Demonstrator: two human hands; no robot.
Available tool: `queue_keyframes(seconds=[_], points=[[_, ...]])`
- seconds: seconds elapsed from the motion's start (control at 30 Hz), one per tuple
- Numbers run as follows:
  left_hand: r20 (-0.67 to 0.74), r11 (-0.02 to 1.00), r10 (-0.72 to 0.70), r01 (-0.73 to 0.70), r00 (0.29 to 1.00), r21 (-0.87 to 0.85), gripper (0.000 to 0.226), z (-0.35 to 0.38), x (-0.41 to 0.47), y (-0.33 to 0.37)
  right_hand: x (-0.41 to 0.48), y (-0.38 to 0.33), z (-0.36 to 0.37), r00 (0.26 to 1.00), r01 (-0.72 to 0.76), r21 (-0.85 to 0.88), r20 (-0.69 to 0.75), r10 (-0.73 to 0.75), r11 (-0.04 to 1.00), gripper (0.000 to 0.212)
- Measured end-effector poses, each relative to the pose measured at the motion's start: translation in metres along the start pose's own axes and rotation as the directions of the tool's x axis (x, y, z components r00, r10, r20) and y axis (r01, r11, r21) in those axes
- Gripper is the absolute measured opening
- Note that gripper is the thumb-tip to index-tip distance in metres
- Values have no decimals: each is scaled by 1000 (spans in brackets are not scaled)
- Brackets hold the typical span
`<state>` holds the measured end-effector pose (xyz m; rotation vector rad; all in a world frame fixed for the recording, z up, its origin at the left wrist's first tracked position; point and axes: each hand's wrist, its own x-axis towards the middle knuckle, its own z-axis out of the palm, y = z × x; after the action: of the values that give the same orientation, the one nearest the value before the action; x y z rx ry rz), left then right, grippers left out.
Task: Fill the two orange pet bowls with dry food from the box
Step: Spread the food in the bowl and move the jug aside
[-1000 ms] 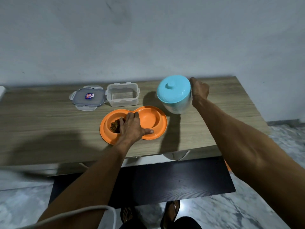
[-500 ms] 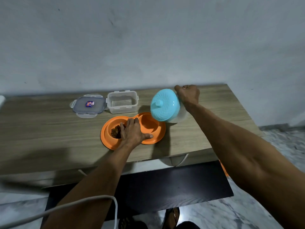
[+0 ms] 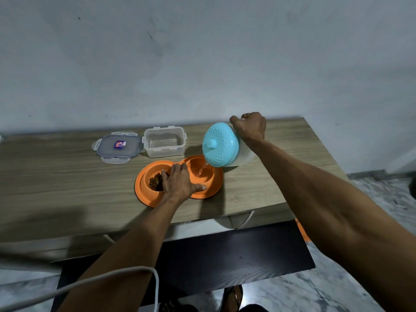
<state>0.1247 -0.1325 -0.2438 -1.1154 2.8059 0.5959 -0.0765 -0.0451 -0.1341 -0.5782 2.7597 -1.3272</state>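
Note:
An orange double pet bowl (image 3: 209, 190) lies on the wooden table (image 3: 67, 176). Its left well holds brown dry food (image 3: 155, 181). My left hand (image 3: 179, 185) lies flat across the middle of the bowl, pressing on it, fingers spread. My right hand (image 3: 249, 127) grips a clear jug with a light blue lid (image 3: 219, 147), tipped steeply toward the left. A thin clear stream runs from the jug into the right well (image 3: 201, 171). The clear plastic food box (image 3: 165, 142) stands open behind the bowl and looks empty.
The box's grey lid (image 3: 117, 146) lies flat to the left of the box. A grey wall rises right behind the table. A dark shelf (image 3: 225, 255) sits below the table's front edge. A white cable (image 3: 90, 282) crosses the lower left.
My right hand has tipped the blue-lidded jug from upright over toward the right well, and liquid now streams out. My left hand has stayed on the bowl.

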Motion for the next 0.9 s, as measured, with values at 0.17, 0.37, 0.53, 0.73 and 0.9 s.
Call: queue_keyframes(seconds=[0.17,0.37,0.53,0.73,0.9], points=[[-5,1000,-9,9,1000,20,104,0,1,0,1,-4,-4,1000,20,-25,-7,-21,999,45],[-9,1000,-7,7,1000,17,105,1,2,0,3,-5,-5,1000,22,-27,-14,-23,999,45],[-4,1000,-16,16,1000,3,104,0,1,0,4,-5,-4,1000,18,-17,-20,-18,1000,38],[-2,1000,-12,12,1000,9,105,0,1,1,5,-6,-4,999,27,-17,-22,-28,999,42],[0,1000,-11,11,1000,5,106,-1,0,0,5,-7,-4,1000,21,-20,-15,-21,1000,39]])
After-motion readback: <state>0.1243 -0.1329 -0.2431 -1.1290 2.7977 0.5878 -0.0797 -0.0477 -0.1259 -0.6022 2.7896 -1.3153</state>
